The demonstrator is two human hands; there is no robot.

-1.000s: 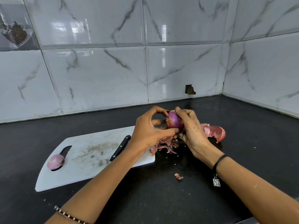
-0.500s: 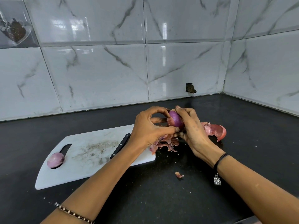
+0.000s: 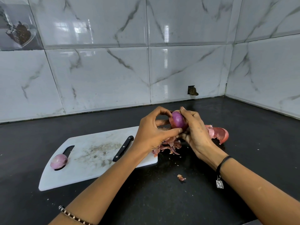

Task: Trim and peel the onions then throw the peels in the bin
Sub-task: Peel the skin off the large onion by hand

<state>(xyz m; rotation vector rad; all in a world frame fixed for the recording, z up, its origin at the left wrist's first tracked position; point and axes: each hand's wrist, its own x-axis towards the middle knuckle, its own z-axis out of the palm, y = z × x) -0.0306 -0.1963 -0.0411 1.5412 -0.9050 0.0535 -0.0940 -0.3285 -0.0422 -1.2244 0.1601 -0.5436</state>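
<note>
Over the counter (image 3: 146, 200), just right of the cutting board (image 3: 90, 168): red onion (image 3: 178, 119) held up between both hands, off the surface.

Left hand (image 3: 152, 133) grip: fingers and thumb curled round the onion's left side, thumb tip low against it. Right hand (image 3: 196, 132) grip: cupped round the right side, fingertips at the top. A strip of pale skin stands off the left side by the left fingertips. Can't tell which fingers actually pinch it.

Handling, my read:
- Small, light, firm bulb. The exposed purple layer is glossy, so likely slick. Squeezing won't hurt it, but it can pop out of a loose hold.
- Dry outer skin is thin and brittle, and likely tears into bits.
- Best hold: cradle the widest part in one hand, lift skin at a trimmed end with the other hand's nail, pull along the ribs.

Around it:
- Peel pile (image 3: 168, 146) under the hands at the board's right edge.
- Bigger curved peel (image 3: 219, 132) just beyond the right hand.
- One scrap (image 3: 181, 177) lies apart, nearer the camera.
- Peels are featherweight and will scatter, so scoop them together rather than picking singly.
- Second onion (image 3: 58, 161), apparently peeled, sits at the board's handle slot.
- Knife (image 3: 123, 148) lies on the board, blade hidden behind the left hand.
- Bin not in view.
</note>
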